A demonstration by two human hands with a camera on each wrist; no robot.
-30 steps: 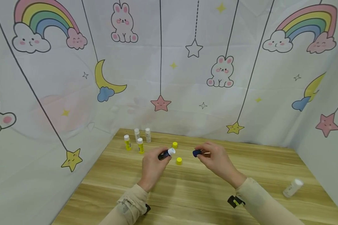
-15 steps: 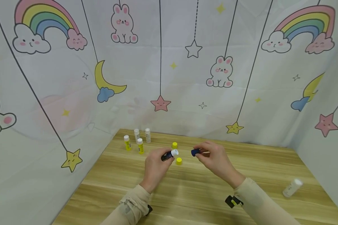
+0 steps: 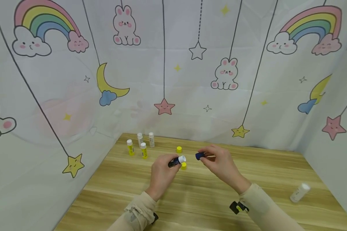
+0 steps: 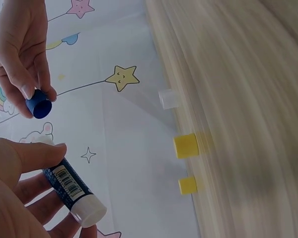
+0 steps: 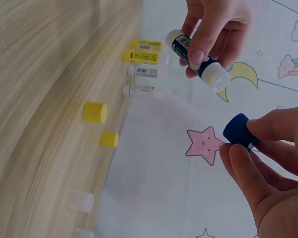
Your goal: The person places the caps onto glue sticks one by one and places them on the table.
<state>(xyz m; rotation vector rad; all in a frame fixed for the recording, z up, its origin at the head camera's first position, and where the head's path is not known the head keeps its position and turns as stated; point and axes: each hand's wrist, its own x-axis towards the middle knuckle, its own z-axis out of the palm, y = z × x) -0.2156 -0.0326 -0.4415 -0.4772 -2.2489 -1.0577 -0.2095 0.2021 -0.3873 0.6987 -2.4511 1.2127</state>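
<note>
My left hand holds a dark blue glue stick with white ends, tilted, above the table. In the right wrist view the open end of the glue stick points toward the other hand. Between thumb and fingertips, my right hand pinches a dark blue cap, its hollow mouth visible in the left wrist view. A small gap separates cap and stick. Below them, two yellow caps stand on the wood: one yellow cap farther back, the other yellow cap partly covered by the left hand's glue stick.
At the back left stand two yellow glue sticks and two white glue sticks, without their caps. A white cylinder stands at the right of the wooden table. Translucent caps show in the right wrist view. Printed cloth surrounds the table.
My left hand has moved right and slightly down with the glue stick, now overlapping the nearer yellow cap. The right hand with the blue cap has shifted slightly left, narrowing the gap.
</note>
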